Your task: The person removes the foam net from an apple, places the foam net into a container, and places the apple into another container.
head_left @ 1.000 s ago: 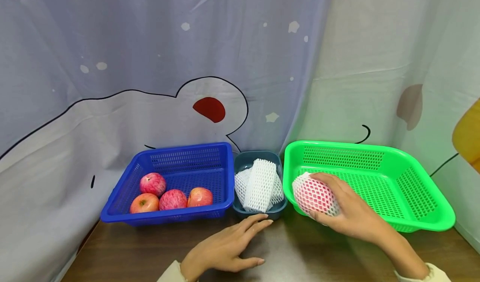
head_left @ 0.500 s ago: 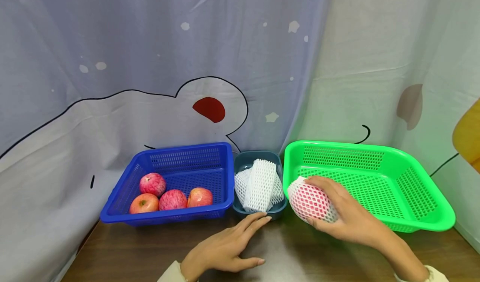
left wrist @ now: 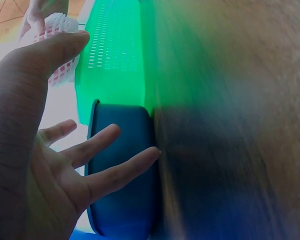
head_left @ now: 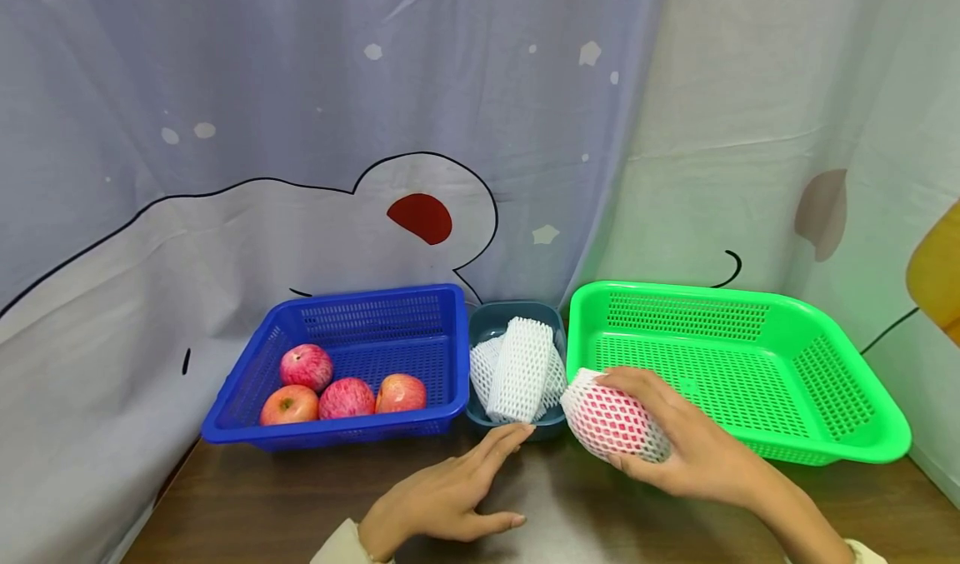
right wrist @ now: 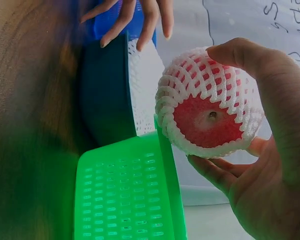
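Observation:
My right hand (head_left: 693, 447) grips a red apple (right wrist: 205, 120) wrapped in a white foam net sleeve (head_left: 611, 418). It holds the apple over the near left corner of the green basket (head_left: 840, 439). In the right wrist view the apple's bare end shows through the net's opening. My left hand (head_left: 450, 493) is held low in front of the small dark teal bin (head_left: 551, 432), its fingers spread and relaxed with nothing in them. Several folded white foam nets (head_left: 517, 372) lie in that bin.
A blue basket (head_left: 442, 356) with several bare apples (head_left: 347, 399) stands at the left, beside the teal bin. The three containers sit in a row on a brown wooden table (head_left: 285, 506). A printed curtain (head_left: 315, 72) hangs behind them.
My right hand has carried the netted apple left and toward me, from over the green basket to its front left corner. The left hand has stayed almost in place.

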### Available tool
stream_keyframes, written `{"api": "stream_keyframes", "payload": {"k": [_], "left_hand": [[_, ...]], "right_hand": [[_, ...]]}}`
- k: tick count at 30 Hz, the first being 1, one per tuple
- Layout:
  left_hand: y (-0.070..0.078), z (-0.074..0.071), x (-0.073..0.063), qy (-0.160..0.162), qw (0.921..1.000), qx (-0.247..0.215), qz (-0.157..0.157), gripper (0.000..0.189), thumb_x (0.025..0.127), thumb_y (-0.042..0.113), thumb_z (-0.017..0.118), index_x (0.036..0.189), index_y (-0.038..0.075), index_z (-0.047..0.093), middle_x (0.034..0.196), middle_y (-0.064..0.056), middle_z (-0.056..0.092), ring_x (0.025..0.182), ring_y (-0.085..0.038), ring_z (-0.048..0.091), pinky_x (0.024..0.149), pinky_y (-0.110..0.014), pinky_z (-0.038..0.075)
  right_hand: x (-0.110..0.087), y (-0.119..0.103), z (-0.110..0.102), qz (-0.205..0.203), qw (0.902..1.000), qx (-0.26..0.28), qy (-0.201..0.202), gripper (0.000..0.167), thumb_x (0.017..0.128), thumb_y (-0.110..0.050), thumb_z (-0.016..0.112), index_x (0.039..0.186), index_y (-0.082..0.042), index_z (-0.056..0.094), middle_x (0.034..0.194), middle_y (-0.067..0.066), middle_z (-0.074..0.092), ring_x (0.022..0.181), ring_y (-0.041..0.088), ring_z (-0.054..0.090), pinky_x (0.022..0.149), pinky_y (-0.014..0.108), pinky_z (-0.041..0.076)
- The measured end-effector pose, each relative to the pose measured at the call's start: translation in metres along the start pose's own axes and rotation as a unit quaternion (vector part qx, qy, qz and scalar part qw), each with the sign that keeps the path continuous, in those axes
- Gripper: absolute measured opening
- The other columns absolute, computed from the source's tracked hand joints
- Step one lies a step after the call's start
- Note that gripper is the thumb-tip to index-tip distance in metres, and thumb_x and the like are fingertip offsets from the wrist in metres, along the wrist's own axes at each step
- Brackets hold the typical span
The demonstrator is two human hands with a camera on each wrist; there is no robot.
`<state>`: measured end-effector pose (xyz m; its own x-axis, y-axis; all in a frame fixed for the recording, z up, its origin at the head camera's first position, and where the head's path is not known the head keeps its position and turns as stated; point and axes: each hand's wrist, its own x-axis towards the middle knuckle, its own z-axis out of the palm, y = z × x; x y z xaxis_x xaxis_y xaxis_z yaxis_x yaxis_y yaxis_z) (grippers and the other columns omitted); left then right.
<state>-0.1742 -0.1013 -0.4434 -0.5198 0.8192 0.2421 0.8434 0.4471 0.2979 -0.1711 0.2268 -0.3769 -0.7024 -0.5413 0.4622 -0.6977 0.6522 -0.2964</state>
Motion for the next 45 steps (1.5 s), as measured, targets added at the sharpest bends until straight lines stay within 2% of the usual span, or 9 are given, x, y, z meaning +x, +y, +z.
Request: {"api": "stream_keyframes", "payload": {"k": [4,12,20,29,38,41,45], "left_hand": [[-0.002,0.0,0.0,-0.002,0.9998,-0.016,0.009,0.089,0.097,0.048,0.058,0.158,0.008,0.008,0.161,-0.007,0.02,0.13,-0.017,0.055,0.108,-0.033,0.047],[-0.003,-0.002,0.0,0.008,0.9997,-0.008,0.023,0.088,0.097,0.046,0.059,0.158,0.01,0.007,0.159,-0.008,0.022,0.127,-0.015,0.056,0.105,-0.029,0.049],[-0.002,-0.004,-0.001,0.003,0.9997,-0.018,0.018,0.082,0.097,0.045,0.058,0.157,0.012,0.013,0.156,-0.01,0.025,0.128,-0.016,0.055,0.104,-0.029,0.049],[-0.002,-0.004,-0.003,-0.007,0.9993,-0.035,0.008,0.079,0.097,0.045,0.058,0.156,0.015,0.015,0.153,-0.004,0.027,0.122,-0.014,0.057,0.101,-0.023,0.05],[-0.005,-0.006,-0.006,-0.006,0.9992,-0.04,0.001,0.076,0.098,0.045,0.058,0.156,0.015,0.019,0.148,-0.001,0.033,0.108,-0.009,0.06,0.087,-0.008,0.045],[-0.006,-0.005,-0.006,-0.006,0.9993,-0.037,-0.001,0.075,0.098,0.045,0.058,0.155,0.015,0.019,0.148,0.0,0.034,0.112,-0.01,0.06,0.088,-0.01,0.047],[-0.006,-0.005,-0.007,-0.005,0.9999,-0.016,-0.005,0.073,0.098,0.046,0.056,0.155,0.015,0.022,0.148,0.0,0.035,0.121,-0.012,0.058,0.099,-0.022,0.05]], "right_hand": [[-0.002,-0.002,0.001,-0.007,1.0,0.006,0.001,0.083,0.075,-0.033,0.085,0.146,-0.029,0.041,0.146,-0.008,0.045,0.12,0.01,0.055,0.084,0.036,0.057],[-0.005,-0.005,0.004,-0.014,0.9998,0.008,-0.011,0.084,0.076,-0.036,0.085,0.147,-0.03,0.04,0.149,-0.01,0.043,0.128,0.008,0.05,0.087,0.036,0.056],[-0.009,-0.007,0.01,-0.043,0.9988,0.02,-0.014,0.083,0.076,-0.038,0.084,0.146,-0.028,0.042,0.146,-0.008,0.045,0.119,0.008,0.054,0.083,0.03,0.056],[-0.012,-0.01,0.018,-0.062,0.9978,0.014,-0.018,0.077,0.08,-0.04,0.081,0.146,-0.027,0.043,0.147,-0.005,0.045,0.124,0.01,0.053,0.089,0.033,0.056],[-0.016,-0.012,0.023,-0.044,0.9966,0.019,-0.067,0.071,0.088,-0.043,0.073,0.148,-0.031,0.038,0.151,-0.01,0.041,0.127,0.01,0.054,0.094,0.034,0.055],[-0.017,-0.011,0.025,-0.04,0.9954,0.026,-0.083,0.071,0.089,-0.045,0.071,0.149,-0.031,0.036,0.151,-0.007,0.042,0.129,0.014,0.053,0.095,0.036,0.055],[-0.018,-0.009,0.029,-0.052,0.993,0.045,-0.095,0.07,0.09,-0.044,0.069,0.15,-0.028,0.036,0.151,-0.001,0.042,0.13,0.019,0.053,0.094,0.037,0.056]]}}
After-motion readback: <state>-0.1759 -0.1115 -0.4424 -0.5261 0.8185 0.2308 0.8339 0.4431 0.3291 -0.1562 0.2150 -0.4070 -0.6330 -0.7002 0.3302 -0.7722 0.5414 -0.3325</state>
